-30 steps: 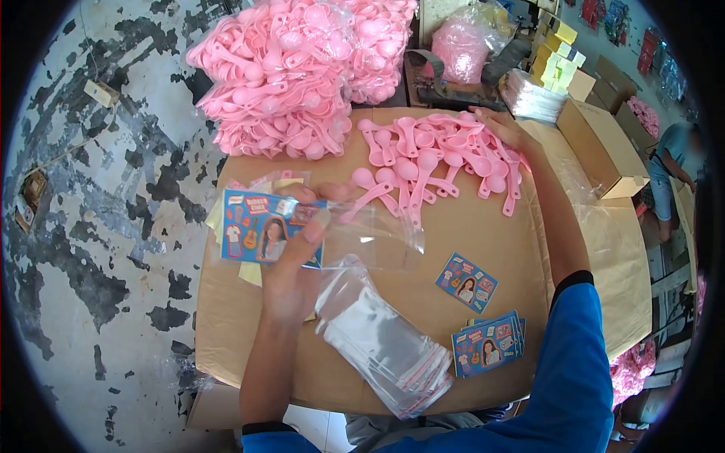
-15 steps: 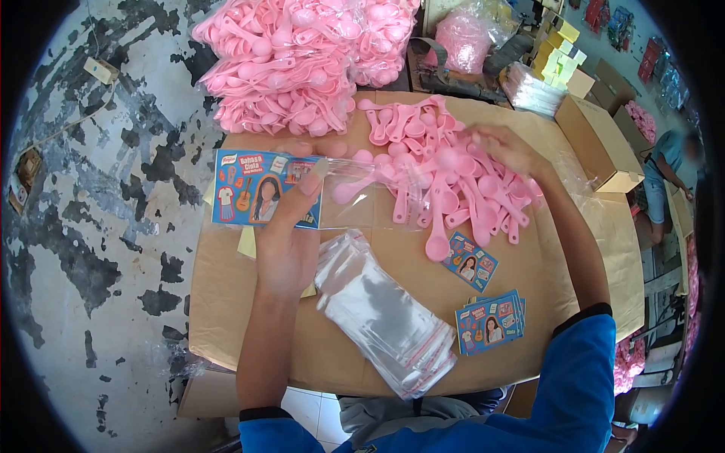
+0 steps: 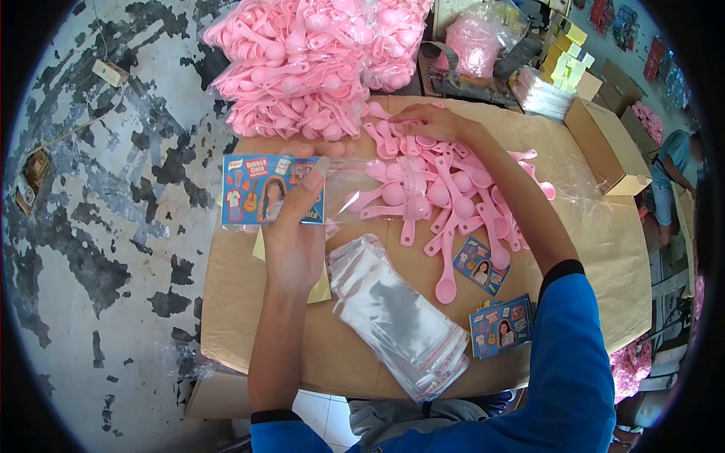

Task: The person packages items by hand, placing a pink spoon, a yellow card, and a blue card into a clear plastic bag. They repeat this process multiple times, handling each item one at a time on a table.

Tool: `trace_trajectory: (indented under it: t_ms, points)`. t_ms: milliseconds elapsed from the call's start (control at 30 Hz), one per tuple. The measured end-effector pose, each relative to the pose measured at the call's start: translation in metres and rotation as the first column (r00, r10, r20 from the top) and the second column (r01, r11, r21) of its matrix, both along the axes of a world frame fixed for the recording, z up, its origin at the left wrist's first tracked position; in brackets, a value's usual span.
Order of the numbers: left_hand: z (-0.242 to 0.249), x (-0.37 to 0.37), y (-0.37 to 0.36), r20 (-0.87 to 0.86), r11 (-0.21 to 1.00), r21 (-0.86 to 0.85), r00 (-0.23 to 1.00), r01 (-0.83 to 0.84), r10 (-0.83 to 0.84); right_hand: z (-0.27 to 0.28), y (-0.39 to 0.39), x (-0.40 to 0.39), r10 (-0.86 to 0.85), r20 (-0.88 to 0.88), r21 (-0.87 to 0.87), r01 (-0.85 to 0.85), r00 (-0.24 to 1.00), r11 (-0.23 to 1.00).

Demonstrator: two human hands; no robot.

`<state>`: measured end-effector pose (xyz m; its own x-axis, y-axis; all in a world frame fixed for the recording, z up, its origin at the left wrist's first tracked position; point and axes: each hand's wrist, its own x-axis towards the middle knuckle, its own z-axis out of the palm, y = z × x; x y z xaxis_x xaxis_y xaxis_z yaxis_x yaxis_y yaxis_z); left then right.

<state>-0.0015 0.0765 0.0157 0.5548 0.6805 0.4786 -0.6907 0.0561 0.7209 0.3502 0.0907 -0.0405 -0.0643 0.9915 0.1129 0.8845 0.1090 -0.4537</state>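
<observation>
My left hand (image 3: 296,241) is closed on a clear plastic bag (image 3: 349,202) with a blue printed card (image 3: 245,192) in its left end; the thumb presses on the card. The bag's clear end stretches right, over some pink measuring spoons (image 3: 453,185). At the far side of that loose spoon heap, my right hand (image 3: 438,121) lies over spoons with fingers stretched to the left. Whether a spoon is between them is hard to see. A stack of flat clear bags (image 3: 396,317) lies nearer me, beside a single card (image 3: 481,266) and a small card stack (image 3: 501,328).
Large bags packed with pink spoons (image 3: 294,68) stand at the back left of the brown paper-covered table (image 3: 604,257). An open cardboard box (image 3: 604,147) sits at the right edge, near yellow boxes (image 3: 566,60). Another person (image 3: 672,174) is at far right.
My right hand has moved left and away from me across the heap. Several spoons have shifted toward me, one partly over the single card. My left hand still holds the bag and card.
</observation>
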Motion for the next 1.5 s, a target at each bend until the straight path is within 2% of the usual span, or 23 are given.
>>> trace_trajectory:
  t_ms: [133, 233, 267, 367, 467, 533, 600, 700, 767, 867, 900, 1033, 1100, 1200, 1233, 1267, 1300, 1367, 1400, 1500]
  points:
    - [-0.002, 0.0, -0.001, 0.003, 1.0, 0.013, 1.0, -0.02, 0.02, -0.001, -0.023, -0.022, 0.176, 0.051, 0.048, -0.179, 0.983, 0.983]
    - [0.0, 0.0, -0.003, 0.01, 1.0, -0.007, 1.0, -0.002, 0.002, 0.013, -0.04, -0.03, 0.131, -0.071, -0.139, -0.14, 0.989, 0.98]
    - [0.0, 0.002, -0.002, 0.028, 1.0, -0.004, 0.999, 0.022, -0.022, 0.028, -0.044, -0.032, 0.085, -0.058, -0.201, -0.095, 0.995, 0.975]
    - [0.0, 0.001, -0.004, 0.035, 0.998, -0.027, 0.998, 0.06, -0.059, 0.037, -0.028, -0.042, -0.143, 0.025, -0.054, 0.144, 0.989, 0.988]
    - [-0.003, 0.004, -0.004, -0.001, 0.999, -0.02, 0.999, 0.039, -0.039, 0.008, 0.009, -0.047, -0.009, 0.075, 0.004, 0.008, 0.997, 1.0]
    - [-0.003, 0.006, -0.002, -0.033, 0.999, -0.036, 0.999, 0.014, -0.015, 0.012, 0.01, -0.066, 0.17, 0.135, -0.035, -0.166, 0.976, 0.985]
    - [-0.007, 0.009, -0.005, -0.07, 0.994, -0.107, 0.998, 0.001, -0.008, 0.025, -0.006, -0.087, 0.109, 0.064, -0.225, -0.092, 0.992, 0.97]
    - [-0.013, 0.015, -0.006, -0.062, 0.986, -0.165, 0.997, 0.027, -0.038, 0.034, -0.051, -0.09, 0.15, 0.08, 0.111, -0.158, 0.986, 0.981]
    - [-0.017, 0.018, -0.009, -0.048, 0.984, -0.168, 0.996, 0.061, -0.07, 0.046, -0.09, -0.094, -0.033, 0.146, 0.264, -0.007, 0.989, 0.965]
    - [-0.023, 0.026, -0.015, -0.074, 0.989, -0.117, 0.992, 0.093, -0.102, 0.059, -0.152, -0.114, -0.16, 0.175, 0.153, 0.134, 0.971, 0.979]
    - [-0.026, 0.029, -0.019, -0.094, 0.991, -0.09, 0.989, 0.103, -0.112, 0.053, -0.159, -0.115, -0.16, 0.173, 0.159, 0.133, 0.972, 0.978]
    - [-0.034, 0.038, -0.044, -0.12, 0.971, -0.198, 0.979, 0.137, -0.163, 0.017, -0.17, -0.115, -0.212, 0.081, 0.249, 0.187, 0.974, 0.95]
    - [-0.033, 0.04, -0.054, -0.123, 0.962, -0.227, 0.976, 0.15, -0.181, 0.015, -0.17, -0.122, -0.252, 0.081, 0.286, 0.22, 0.964, 0.933]
    - [-0.032, 0.039, -0.063, -0.081, 0.938, -0.202, 0.95, 0.282, -0.303, -0.005, -0.159, -0.118, -0.232, 0.15, 0.336, 0.171, 0.961, 0.926]
    - [-0.035, 0.042, -0.064, -0.09, 0.947, -0.189, 0.956, 0.259, -0.28, -0.008, -0.153, -0.115, -0.229, 0.155, 0.341, 0.165, 0.961, 0.925]
    - [-0.04, 0.044, -0.064, -0.102, 0.956, -0.18, 0.963, 0.23, -0.251, -0.01, -0.149, -0.11, -0.203, 0.118, 0.298, 0.16, 0.972, 0.941]
    - [-0.044, 0.043, -0.065, -0.116, 0.965, -0.174, 0.969, 0.196, -0.218, -0.005, -0.151, -0.111, -0.211, 0.105, 0.341, 0.164, 0.972, 0.925]
    - [-0.04, 0.041, -0.063, -0.112, 0.951, -0.205, 0.959, 0.233, -0.259, 0.018, -0.163, -0.118, -0.227, 0.081, 0.42, 0.173, 0.971, 0.891]
    - [-0.039, 0.041, -0.062, -0.103, 0.942, -0.223, 0.955, 0.252, -0.279, 0.03, -0.17, -0.124, -0.386, -0.002, 0.407, 0.353, 0.923, 0.843]
    - [-0.042, 0.042, -0.05, -0.084, 0.956, -0.193, 0.967, 0.219, -0.239, 0.056, -0.193, -0.116, -0.431, -0.322, 0.42, 0.535, 0.843, 0.733]
